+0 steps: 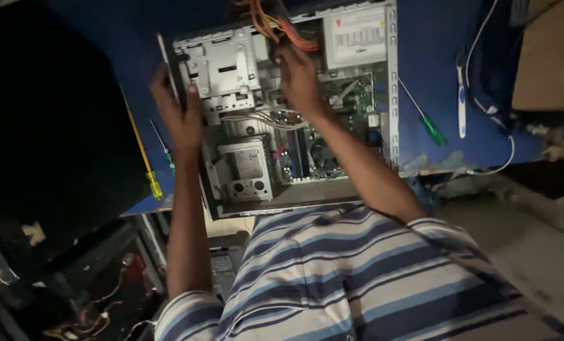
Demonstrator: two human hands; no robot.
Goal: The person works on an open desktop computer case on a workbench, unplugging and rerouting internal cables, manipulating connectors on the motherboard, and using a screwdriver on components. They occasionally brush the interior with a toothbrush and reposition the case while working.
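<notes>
Open computer case lengthwise away from person, both hands inside.

A: What surface do we work on?
B: We use a blue table. On it lie an open computer case, a yellow-handled screwdriver, and green-handled screwdrivers at left and right.

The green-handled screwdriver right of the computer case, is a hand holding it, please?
No, the green-handled screwdriver lies alone on the blue table, while both hands are at the computer case.
</notes>
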